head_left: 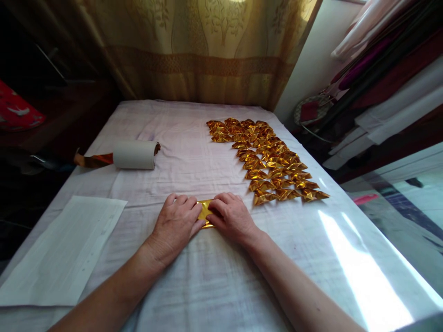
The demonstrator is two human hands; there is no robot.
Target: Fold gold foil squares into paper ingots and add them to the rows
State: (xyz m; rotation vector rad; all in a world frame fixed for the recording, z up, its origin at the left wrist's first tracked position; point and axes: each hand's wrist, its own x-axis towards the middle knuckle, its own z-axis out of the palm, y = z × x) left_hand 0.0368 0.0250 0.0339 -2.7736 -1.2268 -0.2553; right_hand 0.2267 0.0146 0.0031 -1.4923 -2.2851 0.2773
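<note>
A small piece of gold foil paper (205, 211) lies flat on the white cloth (194, 152) of the table, near its front middle. My left hand (176, 222) presses on the paper's left end with fingers bent. My right hand (231, 216) covers its right end, palm down. Most of the paper is hidden under the two hands. To the right and beyond, several folded gold paper pieces (269, 159) lie in rows on the cloth, running from the far middle toward my right hand.
A white roll (134, 154) with a strip of gold foil (93, 160) trailing left lies at the table's left. A white sheet (65, 251) lies at the front left. A patterned curtain (204, 50) hangs behind. Stacked fabric and paper (384, 69) sits at the right.
</note>
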